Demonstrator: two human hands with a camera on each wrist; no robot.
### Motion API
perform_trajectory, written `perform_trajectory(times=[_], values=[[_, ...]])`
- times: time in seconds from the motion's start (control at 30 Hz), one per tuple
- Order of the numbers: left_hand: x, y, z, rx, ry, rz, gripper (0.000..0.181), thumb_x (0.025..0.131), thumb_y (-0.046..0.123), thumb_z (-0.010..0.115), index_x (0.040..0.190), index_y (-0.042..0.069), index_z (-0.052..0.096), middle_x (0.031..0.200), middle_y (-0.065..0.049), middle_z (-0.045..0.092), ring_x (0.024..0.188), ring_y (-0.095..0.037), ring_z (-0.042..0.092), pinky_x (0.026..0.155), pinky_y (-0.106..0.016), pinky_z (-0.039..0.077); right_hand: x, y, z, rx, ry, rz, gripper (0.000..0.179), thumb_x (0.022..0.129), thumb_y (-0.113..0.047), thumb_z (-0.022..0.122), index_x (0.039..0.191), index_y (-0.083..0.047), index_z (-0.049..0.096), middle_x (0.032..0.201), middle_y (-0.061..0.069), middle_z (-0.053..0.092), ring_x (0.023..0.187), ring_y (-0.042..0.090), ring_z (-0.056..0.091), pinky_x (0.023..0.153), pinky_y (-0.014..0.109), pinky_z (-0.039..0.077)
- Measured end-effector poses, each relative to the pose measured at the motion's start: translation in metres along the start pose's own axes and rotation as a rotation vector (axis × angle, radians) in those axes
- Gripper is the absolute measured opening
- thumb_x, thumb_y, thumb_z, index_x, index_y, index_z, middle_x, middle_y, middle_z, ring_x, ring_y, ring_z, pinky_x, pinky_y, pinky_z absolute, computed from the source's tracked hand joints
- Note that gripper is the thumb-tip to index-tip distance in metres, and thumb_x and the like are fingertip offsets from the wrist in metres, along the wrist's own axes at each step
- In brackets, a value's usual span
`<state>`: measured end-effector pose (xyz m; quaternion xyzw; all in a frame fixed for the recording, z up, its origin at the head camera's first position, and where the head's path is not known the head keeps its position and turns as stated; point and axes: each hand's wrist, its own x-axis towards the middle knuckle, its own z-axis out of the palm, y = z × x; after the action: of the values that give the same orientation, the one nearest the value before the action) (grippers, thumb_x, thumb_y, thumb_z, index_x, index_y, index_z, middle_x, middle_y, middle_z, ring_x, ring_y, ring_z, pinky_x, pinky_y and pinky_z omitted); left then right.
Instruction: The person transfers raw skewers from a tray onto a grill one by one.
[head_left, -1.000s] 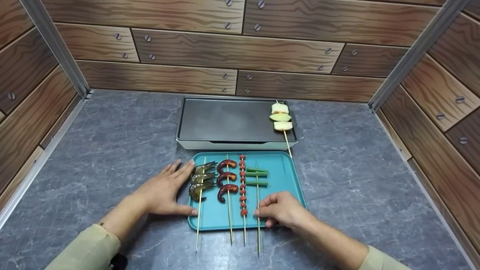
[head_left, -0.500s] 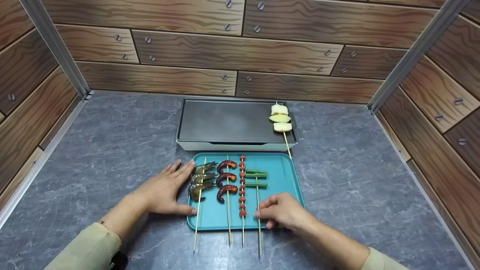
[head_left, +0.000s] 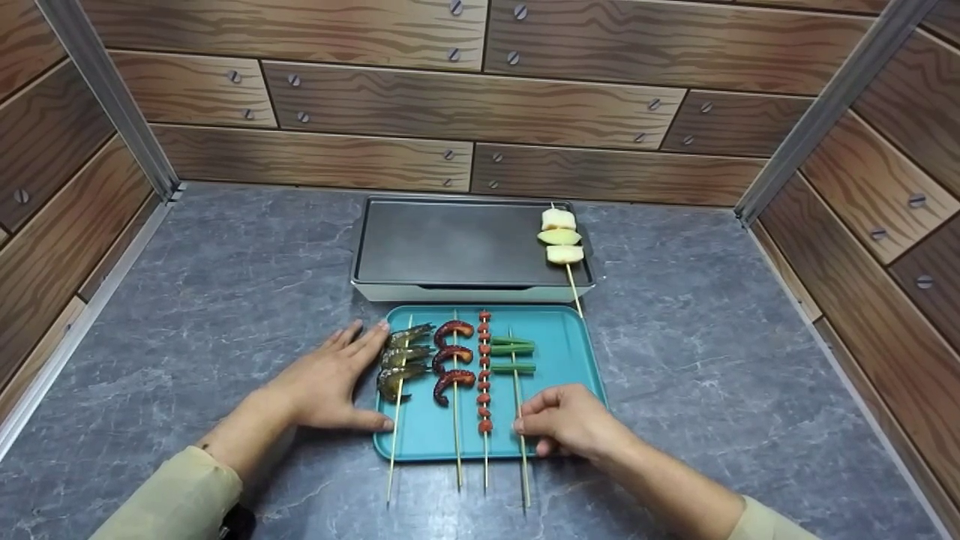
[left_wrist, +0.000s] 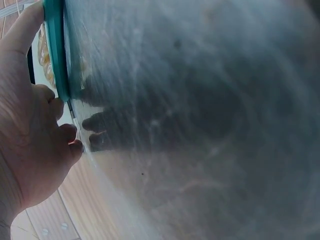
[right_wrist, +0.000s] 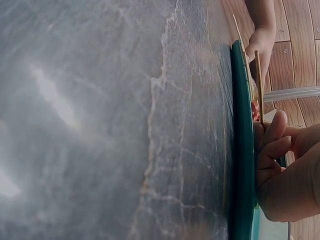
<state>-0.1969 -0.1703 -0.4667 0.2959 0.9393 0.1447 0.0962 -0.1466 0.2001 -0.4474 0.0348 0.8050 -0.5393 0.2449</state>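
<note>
My right hand (head_left: 562, 420) pinches the stick of a skewer (head_left: 514, 368) threaded with green stalk pieces, over the right part of a teal tray (head_left: 562, 345). Beside it lies a skewer of small red pieces (head_left: 485, 399). Further left are a skewer of dark red tentacles (head_left: 454, 356) and a shrimp skewer (head_left: 405, 371). My left hand (head_left: 322, 386) is spread at the tray's left edge, thumb and fingertips at the rim, near the shrimp. In the right wrist view, the held stick (right_wrist: 259, 85) slants above the tray rim (right_wrist: 243, 150).
Behind the tray stands a griddle (head_left: 450, 240) with a flat dark plate. A skewer of pale chunks (head_left: 562, 238) lies on its right end, its stick reaching toward the tray. Wood-patterned walls (head_left: 480, 97) enclose the grey marbled table (head_left: 697, 315).
The lower end of the green-stalk skewer has swung slightly to the right, and my right hand has shifted a little that way too. My left hand has stayed put.
</note>
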Motion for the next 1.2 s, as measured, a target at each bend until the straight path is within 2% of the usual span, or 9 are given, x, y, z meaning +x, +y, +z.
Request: perform_trajectory(times=[0.3,0.63,0.83,1.03,1.2], values=[[0.0,-0.001,0.0,-0.017,0.014,0.003,0.135,0.077,0.089,0.067,0.17,0.006,0.014,0.176,-0.011,0.017,0.159,-0.047,0.015,0.128,-0.062,0.018,-0.002,-0.001,-0.003,0.023,0.005,0.004,0.023,0.089,-0.007,0.083,0.107,0.003,0.074,0.085,0.008,0.074,0.05,0.005,0.058,0.043,0.015,0.043],[-0.001,0.0,0.0,-0.012,-0.005,-0.012,0.137,0.077,0.091,0.065,0.171,0.008,0.011,0.177,-0.01,0.013,0.16,-0.046,0.012,0.127,-0.063,0.018,-0.004,-0.004,-0.007,0.03,0.009,-0.011,0.022,0.089,-0.007,0.083,0.107,0.003,0.074,0.077,0.003,0.074,0.049,0.005,0.058,0.041,0.015,0.04],[-0.001,0.001,-0.001,-0.013,-0.003,-0.009,0.136,0.077,0.09,0.066,0.171,0.007,0.011,0.176,-0.012,0.014,0.159,-0.047,0.012,0.127,-0.062,0.017,-0.005,-0.007,-0.009,0.029,0.015,-0.03,0.024,0.089,-0.007,0.084,0.108,0.004,0.074,0.077,0.005,0.075,0.049,0.006,0.059,0.042,0.015,0.043],[0.0,0.0,0.0,-0.007,-0.004,-0.007,0.136,0.077,0.09,0.066,0.171,0.007,0.011,0.176,-0.012,0.014,0.159,-0.047,0.012,0.128,-0.062,0.016,-0.005,-0.007,-0.011,0.026,0.022,-0.051,0.024,0.09,-0.007,0.084,0.108,0.005,0.074,0.078,0.004,0.075,0.048,0.006,0.059,0.042,0.015,0.041],[0.0,-0.001,0.001,-0.009,0.004,0.001,0.136,0.078,0.089,0.066,0.17,0.006,0.012,0.176,-0.012,0.014,0.159,-0.047,0.013,0.128,-0.061,0.016,-0.005,-0.01,-0.012,0.038,0.034,-0.042,0.025,0.091,-0.01,0.083,0.109,0.005,0.076,0.08,0.003,0.075,0.05,0.006,0.06,0.044,0.016,0.042]])
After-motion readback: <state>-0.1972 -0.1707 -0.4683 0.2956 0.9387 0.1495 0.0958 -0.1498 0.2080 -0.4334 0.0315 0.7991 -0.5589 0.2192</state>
